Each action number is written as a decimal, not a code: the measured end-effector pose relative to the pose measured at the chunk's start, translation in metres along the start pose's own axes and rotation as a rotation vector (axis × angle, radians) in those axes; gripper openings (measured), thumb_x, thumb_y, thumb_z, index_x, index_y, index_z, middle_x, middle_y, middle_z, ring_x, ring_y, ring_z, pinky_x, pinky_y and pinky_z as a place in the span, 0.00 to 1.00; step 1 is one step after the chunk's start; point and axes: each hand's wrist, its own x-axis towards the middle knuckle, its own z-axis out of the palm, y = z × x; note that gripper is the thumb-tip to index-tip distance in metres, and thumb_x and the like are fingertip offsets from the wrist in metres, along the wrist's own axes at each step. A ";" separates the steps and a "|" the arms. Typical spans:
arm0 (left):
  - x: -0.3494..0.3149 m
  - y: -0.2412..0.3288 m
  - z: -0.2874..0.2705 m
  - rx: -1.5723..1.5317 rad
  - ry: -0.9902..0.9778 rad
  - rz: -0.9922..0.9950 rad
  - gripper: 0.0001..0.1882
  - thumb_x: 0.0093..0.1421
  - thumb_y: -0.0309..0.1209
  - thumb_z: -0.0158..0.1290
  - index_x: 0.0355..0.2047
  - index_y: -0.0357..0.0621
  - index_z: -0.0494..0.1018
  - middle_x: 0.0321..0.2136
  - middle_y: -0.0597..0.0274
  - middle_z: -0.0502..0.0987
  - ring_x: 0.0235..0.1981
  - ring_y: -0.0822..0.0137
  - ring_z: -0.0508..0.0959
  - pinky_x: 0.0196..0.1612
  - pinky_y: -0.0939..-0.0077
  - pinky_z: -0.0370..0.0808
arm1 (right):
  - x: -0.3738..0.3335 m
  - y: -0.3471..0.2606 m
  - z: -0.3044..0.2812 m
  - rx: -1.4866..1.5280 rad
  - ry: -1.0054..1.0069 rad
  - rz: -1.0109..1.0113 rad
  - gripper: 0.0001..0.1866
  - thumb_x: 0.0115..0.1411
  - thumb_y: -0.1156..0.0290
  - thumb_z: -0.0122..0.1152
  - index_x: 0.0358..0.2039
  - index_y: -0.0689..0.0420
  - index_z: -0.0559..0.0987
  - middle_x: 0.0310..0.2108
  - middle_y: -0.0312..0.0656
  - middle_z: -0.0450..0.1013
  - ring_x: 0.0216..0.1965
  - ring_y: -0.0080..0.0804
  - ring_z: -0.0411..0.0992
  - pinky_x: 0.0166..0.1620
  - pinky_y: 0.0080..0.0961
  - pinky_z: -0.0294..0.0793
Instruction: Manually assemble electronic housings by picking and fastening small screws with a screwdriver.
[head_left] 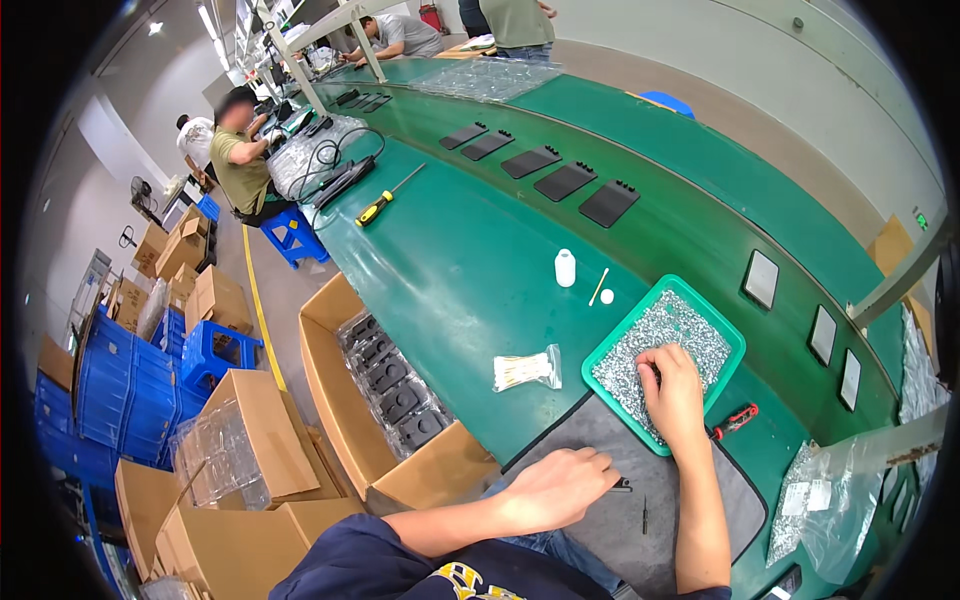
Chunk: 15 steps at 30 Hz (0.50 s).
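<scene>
My right hand [672, 388] reaches into a green tray [735, 335] full of small silvery metal pieces [685, 325] that look like screws. Its fingers are bent down and drawn together among them; whatever they pinch is hidden. Over the grey cloth mat [720, 500], my left hand [560, 488] is curled with its back upward. Beside its fingertips a small black part [622, 485] partly shows, and the rest is hidden. On the mat to the right of that lies a thin dark screwdriver bit or similar slim tool [645, 515].
A red-black screwdriver [736, 421] lies right of the tray. Further off are a bag of cotton swabs [527, 369], a white bottle [565, 268] and a yellow screwdriver [376, 208]. Black plates [566, 181] line the green belt. An open carton [425, 478] stands left. Other people work beyond.
</scene>
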 end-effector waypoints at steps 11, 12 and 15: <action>0.002 -0.001 -0.001 -0.001 0.009 0.012 0.10 0.53 0.23 0.56 0.37 0.40 0.73 0.36 0.56 0.75 0.39 0.53 0.78 0.42 0.62 0.78 | 0.002 0.002 -0.002 0.012 0.021 0.005 0.05 0.59 0.80 0.65 0.36 0.59 0.82 0.37 0.41 0.77 0.39 0.42 0.75 0.48 0.36 0.76; 0.003 -0.001 -0.001 -0.002 0.013 0.015 0.10 0.53 0.23 0.56 0.37 0.40 0.73 0.36 0.56 0.75 0.39 0.53 0.78 0.42 0.62 0.78 | 0.003 0.002 -0.003 0.023 0.030 0.005 0.05 0.59 0.80 0.65 0.36 0.59 0.83 0.37 0.41 0.77 0.39 0.42 0.75 0.47 0.35 0.76; 0.002 -0.002 -0.001 -0.006 0.026 0.020 0.10 0.53 0.23 0.56 0.37 0.40 0.73 0.35 0.56 0.75 0.38 0.52 0.78 0.42 0.62 0.78 | 0.006 -0.004 -0.011 0.053 0.051 0.008 0.06 0.59 0.81 0.65 0.37 0.60 0.83 0.37 0.40 0.78 0.38 0.40 0.76 0.46 0.33 0.76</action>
